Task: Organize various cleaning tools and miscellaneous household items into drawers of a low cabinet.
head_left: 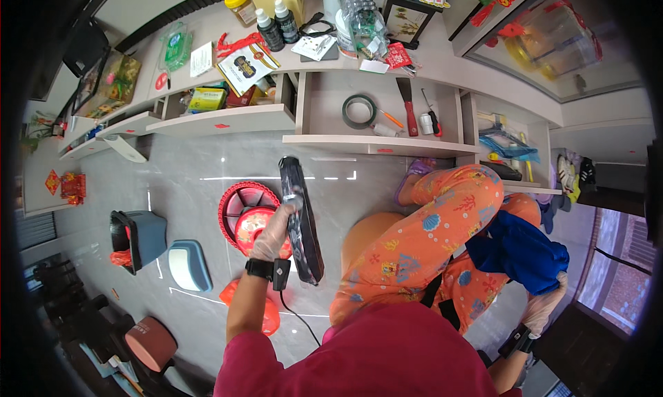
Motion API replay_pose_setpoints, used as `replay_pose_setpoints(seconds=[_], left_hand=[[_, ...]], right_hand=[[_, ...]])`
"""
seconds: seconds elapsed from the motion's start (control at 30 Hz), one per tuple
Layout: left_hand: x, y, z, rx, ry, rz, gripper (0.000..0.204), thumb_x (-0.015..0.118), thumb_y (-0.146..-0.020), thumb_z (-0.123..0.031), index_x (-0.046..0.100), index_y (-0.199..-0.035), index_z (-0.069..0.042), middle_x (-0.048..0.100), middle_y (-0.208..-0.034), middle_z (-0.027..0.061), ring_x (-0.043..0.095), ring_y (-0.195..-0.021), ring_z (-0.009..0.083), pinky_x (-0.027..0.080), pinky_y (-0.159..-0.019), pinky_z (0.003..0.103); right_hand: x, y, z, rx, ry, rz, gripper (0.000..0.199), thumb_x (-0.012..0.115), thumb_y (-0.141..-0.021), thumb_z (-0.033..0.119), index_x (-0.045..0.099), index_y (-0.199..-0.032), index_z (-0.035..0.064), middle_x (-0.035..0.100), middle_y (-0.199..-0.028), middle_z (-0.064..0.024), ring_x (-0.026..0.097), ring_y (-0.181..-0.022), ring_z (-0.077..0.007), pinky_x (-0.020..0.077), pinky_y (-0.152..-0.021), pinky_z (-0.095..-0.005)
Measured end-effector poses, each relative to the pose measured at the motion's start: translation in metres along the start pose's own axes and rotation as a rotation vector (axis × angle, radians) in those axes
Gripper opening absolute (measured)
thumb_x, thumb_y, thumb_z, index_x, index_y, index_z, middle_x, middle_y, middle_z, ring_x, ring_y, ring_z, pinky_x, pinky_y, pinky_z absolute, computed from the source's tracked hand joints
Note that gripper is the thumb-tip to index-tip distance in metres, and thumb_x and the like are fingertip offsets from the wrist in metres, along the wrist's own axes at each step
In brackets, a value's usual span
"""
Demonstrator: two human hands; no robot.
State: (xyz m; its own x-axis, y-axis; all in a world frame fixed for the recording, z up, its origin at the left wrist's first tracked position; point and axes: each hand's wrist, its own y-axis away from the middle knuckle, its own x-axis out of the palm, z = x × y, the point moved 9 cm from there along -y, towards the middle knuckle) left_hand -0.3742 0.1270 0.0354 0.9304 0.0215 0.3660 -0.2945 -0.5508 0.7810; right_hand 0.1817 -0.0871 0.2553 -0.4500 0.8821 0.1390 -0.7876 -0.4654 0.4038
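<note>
The left hand (271, 235), gloved, has its fingers wrapped around a dark flat fan grille (301, 221), held on edge above the red fan housing (243, 214) on the floor. The right hand (542, 307) clutches a blue cloth (519, 250) at the knee. A firm grip low down would steady wiping. A blue bin (138, 238) and open drawers (387, 117) crowd nearby.
</note>
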Motion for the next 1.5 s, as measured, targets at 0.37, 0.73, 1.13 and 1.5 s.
replay_pose_setpoints(seconds=[0.37, 0.73, 1.13, 1.5], left_hand=[[0.103, -0.088, -0.151, 0.004, -0.250, 0.105, 0.030, 0.065, -0.085, -0.035, 0.062, -0.095, -0.007, 0.067, -0.076, 0.0045, 0.064, -0.061, 0.0139, 0.054, -0.057, 0.028], [0.045, -0.282, -0.231, 1.040, -1.868, -0.019, 0.025, 0.058, -0.087, -0.018, 0.062, -0.105, -0.001, 0.068, -0.093, 0.0154, 0.065, -0.087, 0.0312, 0.052, -0.078, 0.039], [0.059, -0.313, -0.157, 0.048, -1.100, -0.095, 0.079, 0.081, -0.070, -0.033, 0.043, -0.129, 0.003, 0.064, -0.100, 0.0105, 0.064, -0.076, 0.0213, 0.051, -0.068, 0.034], [0.077, -0.266, -0.163, -0.120, -1.535, -0.219, 0.142, 0.083, -0.063, -0.051, -0.017, -0.135, 0.019, 0.061, -0.109, 0.0246, 0.067, -0.079, 0.0254, 0.055, -0.065, 0.030]], right_hand=[[0.003, -0.021, -0.039, 0.128, -0.095, -0.049, 0.049, 0.062, -0.076, 0.034, 0.055, -0.117, 0.0067, 0.063, -0.109, -0.0094, 0.063, -0.096, -0.0263, 0.0540, -0.083, -0.0407], [-0.039, -0.018, -0.061, 0.171, -0.131, -0.244, 0.052, 0.062, -0.078, 0.036, 0.054, -0.120, 0.0079, 0.062, -0.115, -0.0075, 0.060, -0.102, -0.0235, 0.0496, -0.090, -0.0368], [-0.033, -0.031, -0.063, 0.144, -0.145, -0.214, 0.052, 0.061, -0.080, 0.039, 0.053, -0.122, 0.0093, 0.059, -0.118, -0.0063, 0.056, -0.109, -0.0223, 0.0431, -0.097, -0.0369], [-0.009, -0.027, -0.069, 0.173, -0.118, -0.253, 0.051, 0.060, -0.081, 0.043, 0.054, -0.120, 0.0107, 0.059, -0.119, -0.0052, 0.055, -0.110, -0.0208, 0.0410, -0.099, -0.0359]])
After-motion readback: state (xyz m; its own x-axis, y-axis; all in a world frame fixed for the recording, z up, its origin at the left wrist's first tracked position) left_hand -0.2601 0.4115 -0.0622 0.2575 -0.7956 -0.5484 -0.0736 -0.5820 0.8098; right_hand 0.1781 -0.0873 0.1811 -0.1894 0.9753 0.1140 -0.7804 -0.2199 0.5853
